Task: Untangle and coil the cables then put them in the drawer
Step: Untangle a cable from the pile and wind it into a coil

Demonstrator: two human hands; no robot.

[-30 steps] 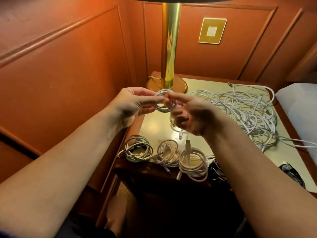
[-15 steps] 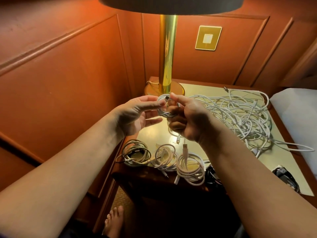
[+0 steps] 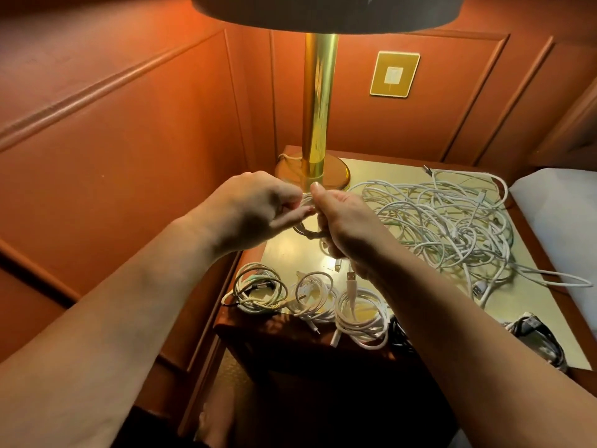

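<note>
White cable, wound into a small coil (image 3: pixel 308 228), hangs in the air between the two hands above the near-left part of the tabletop (image 3: pixel 529 305). The left hand (image 3: pixel 258 210) pinches the coil's upper left side with curled fingers, and the right hand (image 3: pixel 344 221) has its fingers curled round the coil's right side, thumb pointing up; the hands are almost touching. A short end with a USB plug (image 3: pixel 351 277) dangles below the right hand. Along the near edge lie three finished coils (image 3: pixel 311 297) side by side, with dark cables (image 3: pixel 536 334) at the near right. To the right of the hands sprawls a big tangled heap of white cables (image 3: pixel 445 221), one loop trailing off to the right. At the far left of the tabletop stands a brass lamp (image 3: pixel 318 124), just beyond the hands. Behind it, a gold wall plate (image 3: pixel 394 74) sits on the red panelled wall.
</note>
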